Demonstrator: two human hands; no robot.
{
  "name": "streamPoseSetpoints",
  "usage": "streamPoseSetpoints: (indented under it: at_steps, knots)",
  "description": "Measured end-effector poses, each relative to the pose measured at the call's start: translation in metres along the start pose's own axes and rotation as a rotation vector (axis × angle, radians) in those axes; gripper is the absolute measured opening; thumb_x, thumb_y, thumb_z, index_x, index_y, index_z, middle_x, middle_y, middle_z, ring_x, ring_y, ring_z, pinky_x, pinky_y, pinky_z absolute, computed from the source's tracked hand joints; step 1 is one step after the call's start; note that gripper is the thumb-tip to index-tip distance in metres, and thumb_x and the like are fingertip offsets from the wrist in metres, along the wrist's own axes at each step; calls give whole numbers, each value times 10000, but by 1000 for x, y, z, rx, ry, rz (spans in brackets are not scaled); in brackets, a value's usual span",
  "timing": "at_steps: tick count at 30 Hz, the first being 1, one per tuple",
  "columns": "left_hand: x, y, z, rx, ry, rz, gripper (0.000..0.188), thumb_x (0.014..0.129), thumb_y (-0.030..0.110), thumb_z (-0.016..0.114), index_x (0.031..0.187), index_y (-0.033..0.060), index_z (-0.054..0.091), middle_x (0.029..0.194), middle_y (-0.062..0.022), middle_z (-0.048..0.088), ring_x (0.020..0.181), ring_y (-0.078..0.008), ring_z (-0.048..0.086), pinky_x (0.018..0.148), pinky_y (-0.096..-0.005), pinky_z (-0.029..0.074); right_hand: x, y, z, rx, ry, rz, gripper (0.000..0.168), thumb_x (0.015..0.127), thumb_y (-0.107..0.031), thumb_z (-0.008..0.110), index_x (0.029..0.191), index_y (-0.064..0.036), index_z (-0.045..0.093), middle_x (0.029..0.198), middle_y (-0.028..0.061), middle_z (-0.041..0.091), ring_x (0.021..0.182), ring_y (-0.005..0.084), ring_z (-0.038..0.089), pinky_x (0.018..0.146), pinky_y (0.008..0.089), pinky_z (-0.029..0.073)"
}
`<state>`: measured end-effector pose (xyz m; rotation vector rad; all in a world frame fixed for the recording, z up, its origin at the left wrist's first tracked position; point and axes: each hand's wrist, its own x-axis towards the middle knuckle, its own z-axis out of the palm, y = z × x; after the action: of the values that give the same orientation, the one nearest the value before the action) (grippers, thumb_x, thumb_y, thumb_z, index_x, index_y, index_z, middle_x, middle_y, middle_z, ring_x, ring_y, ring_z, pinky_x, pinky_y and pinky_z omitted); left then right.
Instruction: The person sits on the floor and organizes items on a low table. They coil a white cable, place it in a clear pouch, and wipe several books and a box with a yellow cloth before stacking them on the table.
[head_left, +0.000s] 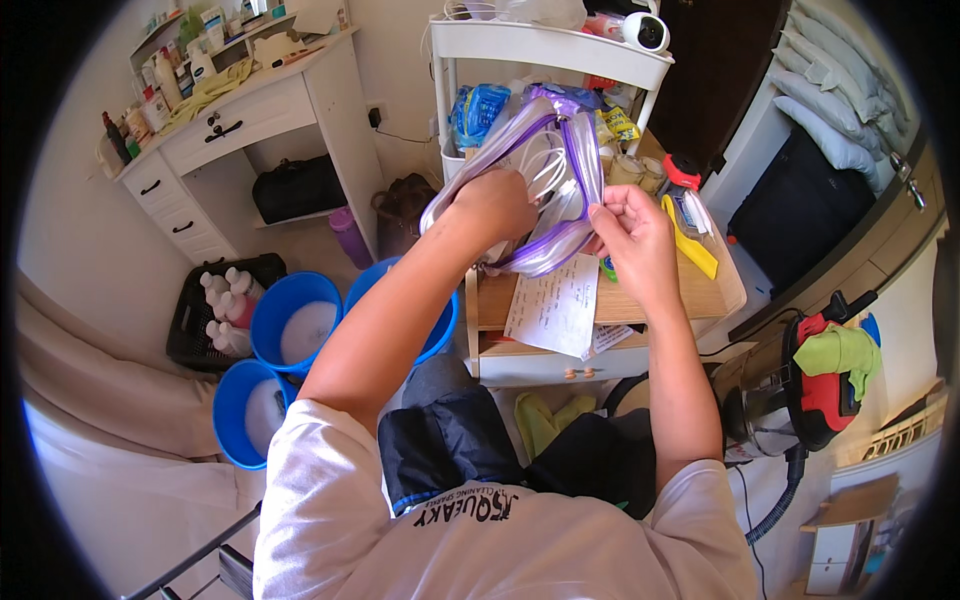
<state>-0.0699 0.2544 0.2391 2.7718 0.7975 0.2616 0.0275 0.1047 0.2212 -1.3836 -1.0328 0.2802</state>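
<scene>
A clear plastic pouch with purple zipper trim (581, 161) hangs between my hands, its mouth spread wide. My left hand (501, 204) is at the pouch's left side, fingers curled inward and partly hidden; whether it grips the pouch or something within cannot be told. My right hand (636, 229) pinches the pouch's right edge between thumb and fingers. White cables (550, 169) lie coiled inside. Below the pouch, a handwritten sheet of paper (553, 307) rests over the front of a wooden-topped cabinet (495, 304).
A white trolley (555, 51) stands behind the pouch. Blue buckets (296, 289) and a black crate of bottles (180, 322) are at the left. A vacuum cleaner (814, 390) with a green cloth stands at the right. A yellow plastic tool (694, 251) lies on the cabinet.
</scene>
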Motion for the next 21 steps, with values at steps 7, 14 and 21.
streamPoseSetpoints:
  at_steps: [7, 14, 21]
  knots:
    - [-11, 29, -19, 166, 115, 311, 315, 720, 70, 586, 1003, -70, 595, 998, -274, 598, 900, -337, 621, 771, -356, 505, 14, 11, -8, -18, 18, 98, 127, 842, -104, 594, 874, 8, 543, 697, 51, 613, 520, 94, 571, 428, 221, 427]
    - [-16, 13, -36, -30, 888, 683, 368, 779, 92, 600, 1136, 21, 548, 1090, -210, 571, 856, -333, 600, 682, -365, 490, 20, 30, -19, 56, 56, 195, 148, 838, -127, 578, 875, 8, 532, 717, 61, 598, 577, 122, 591, 454, 245, 474]
    - [10, -57, 28, -521, 532, 130, 211, 805, 115, 581, 970, -13, 608, 981, -200, 595, 847, -323, 594, 759, -361, 463, 22, 71, -48, 326, 135, 308, 104, 851, -137, 511, 795, -49, 517, 741, 18, 530, 676, 93, 530, 538, 236, 450]
